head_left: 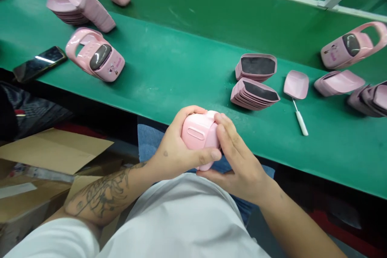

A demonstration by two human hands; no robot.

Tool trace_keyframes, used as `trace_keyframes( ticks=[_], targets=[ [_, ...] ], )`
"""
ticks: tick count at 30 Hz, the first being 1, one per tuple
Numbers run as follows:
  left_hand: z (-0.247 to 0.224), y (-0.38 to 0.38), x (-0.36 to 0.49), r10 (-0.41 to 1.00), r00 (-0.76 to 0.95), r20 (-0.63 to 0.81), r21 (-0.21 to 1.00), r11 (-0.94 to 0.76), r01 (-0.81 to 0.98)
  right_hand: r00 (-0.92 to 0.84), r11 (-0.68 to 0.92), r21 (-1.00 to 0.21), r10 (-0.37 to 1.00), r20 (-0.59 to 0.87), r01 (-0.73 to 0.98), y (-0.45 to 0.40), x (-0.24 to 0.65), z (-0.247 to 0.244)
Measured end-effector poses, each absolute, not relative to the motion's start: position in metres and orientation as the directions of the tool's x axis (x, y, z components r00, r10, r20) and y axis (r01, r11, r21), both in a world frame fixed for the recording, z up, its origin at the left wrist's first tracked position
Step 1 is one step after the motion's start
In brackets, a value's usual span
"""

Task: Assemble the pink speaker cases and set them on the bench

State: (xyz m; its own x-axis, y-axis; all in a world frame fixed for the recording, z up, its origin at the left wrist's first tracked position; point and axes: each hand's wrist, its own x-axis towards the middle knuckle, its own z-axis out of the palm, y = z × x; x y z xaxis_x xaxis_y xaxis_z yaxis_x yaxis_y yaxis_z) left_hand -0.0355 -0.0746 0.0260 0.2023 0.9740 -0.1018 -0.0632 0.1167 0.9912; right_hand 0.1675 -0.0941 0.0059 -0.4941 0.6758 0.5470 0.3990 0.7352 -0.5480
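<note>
Green rubber bench mat (pixel 169 68) up front; left hand (pixel 178 145) and right hand (pixel 238 157) both clench a glossy pink plastic case (pixel 199 131) just past the mat's edge, above blue denim jeans (pixel 148 141). Slippery grip could easily drop it.

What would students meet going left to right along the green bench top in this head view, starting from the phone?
Smartphone → pink case → stacked pink shells → white-handled pink paddle → pink shell

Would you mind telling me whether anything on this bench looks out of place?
A phone lies on the green bench beside a pink housing; it looks odd as a personal item among the pink plastic parts.
</note>
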Motion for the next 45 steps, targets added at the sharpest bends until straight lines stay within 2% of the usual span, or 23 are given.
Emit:
trace_keyframes(
  ticks=[10,14,17,19,21,23,24,26,30,31,33,35,37,41,45],
  targets=[
    [0.031,-0.086,-0.034,0.982,0.187,0.019,0.995,-0.037,0.093,-0.471,0.77,-0.491,0.638,0.61,0.407,-0.104,0.164,0.008],
    [0.024,-0.083,-0.035,0.979,0.204,0.027,0.999,-0.034,0.034,-0.482,0.756,-0.493,0.654,0.583,0.43,-0.103,0.165,0.007],
    [0.013,-0.07,-0.034,0.985,0.173,0.006,0.999,0.001,-0.043,-0.477,0.714,-0.544,0.699,0.533,0.44,-0.097,0.165,0.001],
    [0.008,-0.056,-0.032,0.996,0.076,-0.044,0.977,0.058,-0.204,-0.375,0.606,-0.641,0.795,0.477,0.471,-0.092,0.163,-0.004],
    [0.006,-0.044,-0.028,0.989,-0.051,-0.137,0.904,0.104,-0.414,-0.148,0.396,-0.794,0.917,0.371,0.46,-0.09,0.158,-0.009],
    [0.01,-0.035,-0.023,0.966,-0.119,-0.228,0.817,0.123,-0.564,0.041,0.166,-0.928,0.981,0.19,0.334,-0.089,0.151,-0.012],
    [0.012,-0.032,-0.021,0.957,-0.126,-0.262,0.786,0.136,-0.603,0.079,0.076,-0.966,0.992,0.098,0.246,-0.088,0.147,-0.014],
    [0.018,-0.028,-0.018,0.945,-0.093,-0.313,0.744,0.183,-0.642,0.104,-0.035,-0.995,0.994,-0.025,0.097,-0.087,0.141,-0.016],
    [0.021,-0.024,-0.015,0.935,-0.095,-0.343,0.721,0.197,-0.665,0.224,-0.107,-0.994,0.968,-0.112,-0.037,-0.084,0.131,-0.019],
    [0.02,-0.025,-0.013,0.936,-0.128,-0.327,0.733,0.166,-0.659,0.215,-0.133,-0.988,0.965,-0.148,-0.083,-0.084,0.128,-0.017],
    [0.014,-0.028,-0.01,0.938,-0.216,-0.272,0.774,0.08,-0.628,0.074,-0.208,-0.953,0.971,-0.229,-0.222,-0.081,0.119,-0.013],
    [0.007,-0.033,-0.006,0.931,-0.307,-0.196,0.815,-0.02,-0.58,-0.126,-0.255,-0.901,0.966,-0.224,-0.35,-0.077,0.11,-0.006],
    [-0.001,-0.039,-0.003,0.925,-0.359,-0.125,0.834,-0.098,-0.543,-0.218,-0.223,-0.889,0.965,-0.144,-0.401,-0.072,0.103,0.001],
    [-0.004,-0.043,-0.009,0.944,-0.328,-0.029,0.844,-0.152,-0.514,-0.176,-0.096,-0.929,0.984,-0.034,-0.358,-0.064,0.103,0.004],
    [0.008,-0.043,-0.027,0.994,-0.109,-0.006,0.892,-0.044,-0.451,-0.086,-0.028,-0.934,0.996,0.003,-0.357,-0.061,0.114,0.005]
  ],
)
